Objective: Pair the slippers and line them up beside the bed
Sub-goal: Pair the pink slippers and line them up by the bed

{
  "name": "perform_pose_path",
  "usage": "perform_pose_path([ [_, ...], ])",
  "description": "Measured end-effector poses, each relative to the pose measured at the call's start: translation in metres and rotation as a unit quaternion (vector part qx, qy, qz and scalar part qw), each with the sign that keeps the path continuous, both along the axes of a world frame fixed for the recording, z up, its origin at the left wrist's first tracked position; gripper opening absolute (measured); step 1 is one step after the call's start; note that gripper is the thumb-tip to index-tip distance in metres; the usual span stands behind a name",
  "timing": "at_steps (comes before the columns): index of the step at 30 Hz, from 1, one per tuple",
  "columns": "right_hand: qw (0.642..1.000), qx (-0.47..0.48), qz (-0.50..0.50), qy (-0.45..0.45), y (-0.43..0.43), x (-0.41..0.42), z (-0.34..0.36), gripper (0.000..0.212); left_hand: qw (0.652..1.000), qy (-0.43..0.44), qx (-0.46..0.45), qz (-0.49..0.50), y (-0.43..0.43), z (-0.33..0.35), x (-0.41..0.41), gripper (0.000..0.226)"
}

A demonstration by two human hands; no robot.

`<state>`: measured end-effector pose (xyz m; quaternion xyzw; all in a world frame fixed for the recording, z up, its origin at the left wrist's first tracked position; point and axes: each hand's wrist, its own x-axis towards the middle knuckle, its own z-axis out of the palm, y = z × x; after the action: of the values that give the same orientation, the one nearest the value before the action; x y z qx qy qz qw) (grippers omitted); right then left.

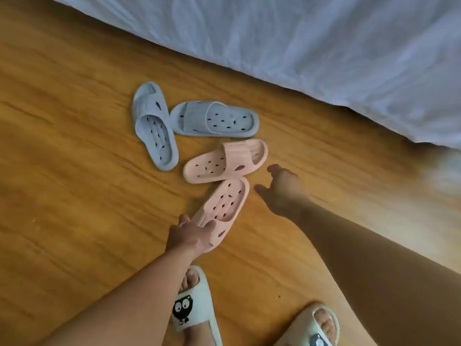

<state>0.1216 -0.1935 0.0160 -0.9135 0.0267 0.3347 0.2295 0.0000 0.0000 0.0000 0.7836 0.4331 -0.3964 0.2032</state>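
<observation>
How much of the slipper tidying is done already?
Nothing is lined up yet. The two blue slippers lie at angles to each other, away from the bed. The left hand grips the near pink slipper; the right hand reaches, open, toward the far pink slipper. Pairing and lining up both colours remain.

No readable text; only cartoon face on worn slipper (pixel 185 311).

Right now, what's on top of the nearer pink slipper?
The left hand lies over the strap end of the nearer pink slipper, fingers on it. Its heel end is bare, holes showing. The hand hides part of the strap, so the grip underneath can't be seen.
</observation>
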Motion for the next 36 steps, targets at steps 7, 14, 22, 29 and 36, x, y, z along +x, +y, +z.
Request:
perform_pose_path([
  [7,0.996,-0.027,0.036,-0.08,0.069,0.051,-0.1,0.069,0.995,-0.035,0.075,0.054,-0.023,-0.104,-0.015,0.089],
  [14,0.994,-0.062,0.061,-0.073,0.075,0.072,-0.119,0.076,0.991,-0.065,0.101,0.056,-0.033,-0.114,-0.018,0.048],
  [22,1.0,-0.014,-0.011,-0.024,-0.099,0.1,-0.068,0.075,0.975,-0.196,-0.01,-0.103,-0.04,-0.077,0.019,0.049],
  [29,0.995,-0.068,0.07,-0.029,-0.247,0.054,-0.057,0.082,0.87,-0.217,-0.162,-0.413,-0.09,-0.08,0.111,0.075],
  [36,0.973,-0.078,0.201,-0.081,-0.248,0.01,-0.094,0.075,0.716,-0.218,-0.182,-0.638,-0.184,-0.097,0.163,0.077],
])
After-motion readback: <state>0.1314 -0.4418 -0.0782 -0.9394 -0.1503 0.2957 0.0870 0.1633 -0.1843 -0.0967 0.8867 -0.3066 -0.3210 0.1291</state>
